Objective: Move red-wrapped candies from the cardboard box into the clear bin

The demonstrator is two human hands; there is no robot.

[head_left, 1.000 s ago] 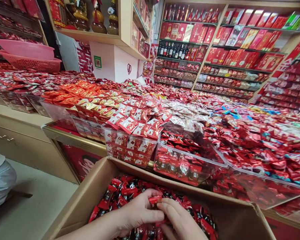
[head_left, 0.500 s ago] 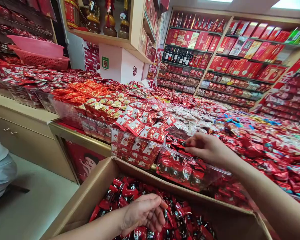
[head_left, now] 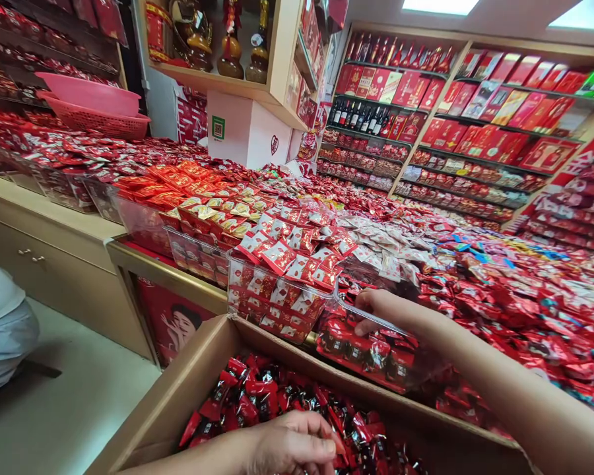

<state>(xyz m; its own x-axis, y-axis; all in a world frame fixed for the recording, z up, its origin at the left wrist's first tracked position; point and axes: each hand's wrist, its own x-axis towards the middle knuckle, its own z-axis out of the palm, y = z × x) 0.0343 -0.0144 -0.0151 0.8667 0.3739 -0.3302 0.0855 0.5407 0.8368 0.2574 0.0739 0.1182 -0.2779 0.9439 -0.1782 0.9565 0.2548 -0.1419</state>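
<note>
The right hand (head_left: 383, 309) is down inside the clear bin (head_left: 340, 306), among its red-and-black packets (head_left: 376, 359). A moment ago it was higher over this bin, pinching something small, and before that the 2 hands were together over the cardboard box (head_left: 178, 389). Its thumb and fingers now stand somewhat apart, but I can't make out whether anything is between the tips. The left hand (head_left: 294, 442) has stayed over the box, fingers loosely curled; whether it pinches a wrapper is unclear. Below it lie wrapped sweets (head_left: 257, 389), red and black like those in the bin. With the hands parted, the handling seems split between 2 places, the right hand at the bin and the left at the box. The bin stands on the desk (head_left: 188, 282), just beyond the box's far wall, beside a bin of red-and-white packets (head_left: 297, 267)
</note>
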